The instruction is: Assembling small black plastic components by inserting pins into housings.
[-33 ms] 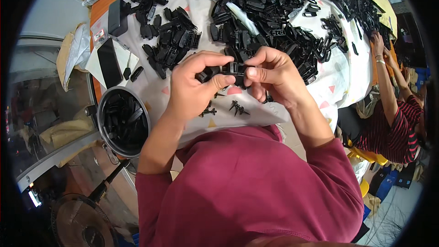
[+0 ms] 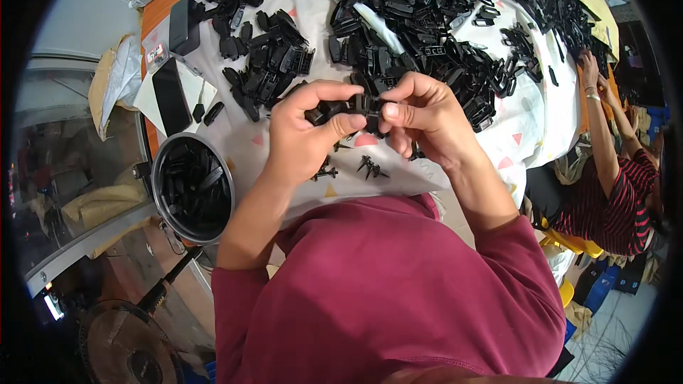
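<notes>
Left grip [image 2: 300,128], right grip [image 2: 435,115] both clamped on black part [image 2: 361,104]; uneven thumb pressure could flick it among small pieces [image 2: 375,170] bodyward of grips.

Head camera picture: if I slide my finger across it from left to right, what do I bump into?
Crumpled wrapper, round pot, the person's left hand, the small black part pinched between both hands, the person's right hand, another person's striped shirt.
</notes>
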Demonstrator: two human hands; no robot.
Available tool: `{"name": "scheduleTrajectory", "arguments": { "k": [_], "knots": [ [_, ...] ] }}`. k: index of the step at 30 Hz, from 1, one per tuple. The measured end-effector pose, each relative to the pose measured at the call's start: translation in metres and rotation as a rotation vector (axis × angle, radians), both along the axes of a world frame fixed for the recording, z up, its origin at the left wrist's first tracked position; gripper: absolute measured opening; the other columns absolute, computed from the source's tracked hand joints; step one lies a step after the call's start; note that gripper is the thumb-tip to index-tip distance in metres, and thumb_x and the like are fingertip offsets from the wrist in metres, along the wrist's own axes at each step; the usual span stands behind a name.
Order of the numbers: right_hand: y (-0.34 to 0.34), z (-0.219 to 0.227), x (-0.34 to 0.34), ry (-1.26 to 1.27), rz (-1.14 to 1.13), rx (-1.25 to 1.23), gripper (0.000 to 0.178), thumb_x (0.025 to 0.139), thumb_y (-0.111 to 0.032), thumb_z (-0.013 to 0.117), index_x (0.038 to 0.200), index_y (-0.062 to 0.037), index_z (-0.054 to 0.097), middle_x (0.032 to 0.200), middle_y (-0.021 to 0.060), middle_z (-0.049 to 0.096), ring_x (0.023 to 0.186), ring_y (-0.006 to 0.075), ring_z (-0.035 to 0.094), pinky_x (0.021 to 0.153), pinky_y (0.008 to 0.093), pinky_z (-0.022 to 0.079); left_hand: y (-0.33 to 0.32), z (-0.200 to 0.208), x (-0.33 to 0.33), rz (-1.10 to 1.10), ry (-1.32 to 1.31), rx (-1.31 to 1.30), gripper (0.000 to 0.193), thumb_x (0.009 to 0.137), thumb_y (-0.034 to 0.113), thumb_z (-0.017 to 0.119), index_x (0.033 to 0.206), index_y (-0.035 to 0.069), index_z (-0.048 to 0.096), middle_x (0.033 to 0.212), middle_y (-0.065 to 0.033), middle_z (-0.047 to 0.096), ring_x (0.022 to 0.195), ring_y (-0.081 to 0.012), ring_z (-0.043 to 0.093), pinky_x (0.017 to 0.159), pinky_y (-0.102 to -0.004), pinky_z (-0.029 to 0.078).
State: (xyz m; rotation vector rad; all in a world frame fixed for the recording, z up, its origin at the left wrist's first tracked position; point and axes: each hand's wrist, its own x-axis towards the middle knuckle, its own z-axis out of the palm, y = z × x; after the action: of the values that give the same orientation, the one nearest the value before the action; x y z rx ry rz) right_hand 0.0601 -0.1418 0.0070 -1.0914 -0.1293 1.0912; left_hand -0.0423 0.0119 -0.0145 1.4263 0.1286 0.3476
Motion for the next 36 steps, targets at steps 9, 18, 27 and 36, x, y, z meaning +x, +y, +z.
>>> {"name": "scheduleTrajectory", "arguments": {
  "k": [9,18,27,36],
  "knots": [
    [0.011,-0.006,-0.028,-1.090,-0.229,-0.251,0.029,0.075,-0.007,0.066,0.100,0.0017,0.054,0.073,0.0043,0.059,0.057,0.0077,0.054,0.046,0.0182,0.042,-0.035,-0.010,0.000,0.247,0.082,-0.518,0.030,0.080,0.011,0.062,0.106,-0.002,0.054,0.092,-0.0050,0.059,0.069,-0.0090,0.053,0.059,-0.0197,0.047],
    [0.012,-0.033,-0.023,-0.729,0.244,-0.029,0.025,0.079,-0.005,0.060,0.100,0.0048,0.052,0.082,0.0091,0.061,0.070,0.0103,0.057,0.063,0.0219,0.046,0.005,-0.011,-0.042,0.108,0.148,-0.413,0.023,0.079,0.013,0.061,0.097,-0.001,0.057,0.087,-0.0079,0.059,0.069,-0.0126,0.054,0.063,-0.0247,0.044],
    [0.012,-0.047,-0.017,-0.946,0.317,-0.412,0.023,0.082,-0.007,0.057,0.102,0.0030,0.054,0.080,0.0069,0.061,0.073,0.0085,0.056,0.066,0.0218,0.045,0.075,-0.021,-0.135,0.810,0.632,1.515,0.030,0.068,0.028,0.068,0.093,0.014,0.063,0.108,-0.0042,0.053,0.100,-0.0274,0.046,0.084,-0.0429,0.034],
    [-0.022,-0.035,-0.001,-0.993,-0.202,-0.599,0.014,0.081,-0.004,0.056,0.094,0.0013,0.060,0.073,0.0026,0.059,0.064,0.0067,0.052,0.059,0.0198,0.043,0.037,-0.047,-0.067,0.281,0.475,1.491,0.024,0.063,0.017,0.066,0.084,0.009,0.058,0.099,-0.0035,0.056,0.092,-0.0230,0.049,0.075,-0.0380,0.039]
  ]
}}
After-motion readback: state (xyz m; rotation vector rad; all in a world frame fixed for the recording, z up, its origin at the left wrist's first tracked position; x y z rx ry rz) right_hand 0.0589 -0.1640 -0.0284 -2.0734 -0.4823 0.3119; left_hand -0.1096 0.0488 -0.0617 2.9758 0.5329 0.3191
